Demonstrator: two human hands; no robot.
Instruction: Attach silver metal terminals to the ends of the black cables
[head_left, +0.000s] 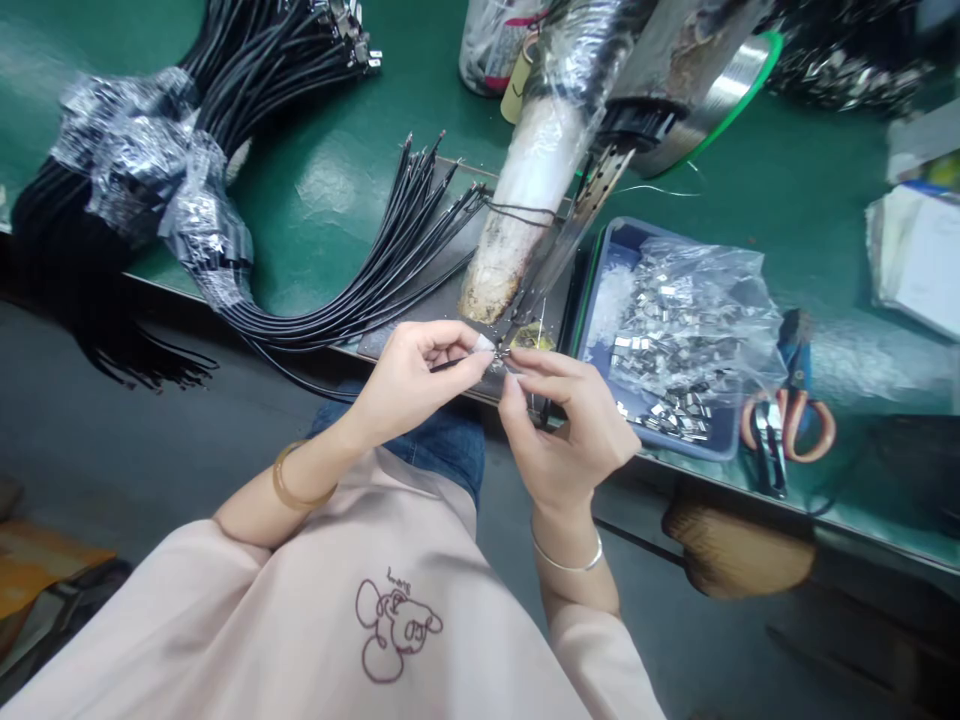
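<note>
My left hand (427, 375) pinches the end of a black cable at the table's front edge. Close beside it, my right hand (566, 415) has thumb and forefinger together at a small metal piece (501, 354), too small to make out well. The fingertips of both hands nearly meet under the tip of a soldering tool (525, 290). A bundle of black cables (322, 325) with bared ends fans out on a dark board to the left. To the right sits a blue tray (724, 445) with small metal connectors and a clear plastic bag.
Wrapped cable bundles (150, 150) lie at the left. A white, stained tube (517, 200) hangs over the board. Behind it is a solder wire spool (720, 100). Orange-handled pliers (810, 430), black-handled cutters (769, 445) and papers (919, 260) lie right.
</note>
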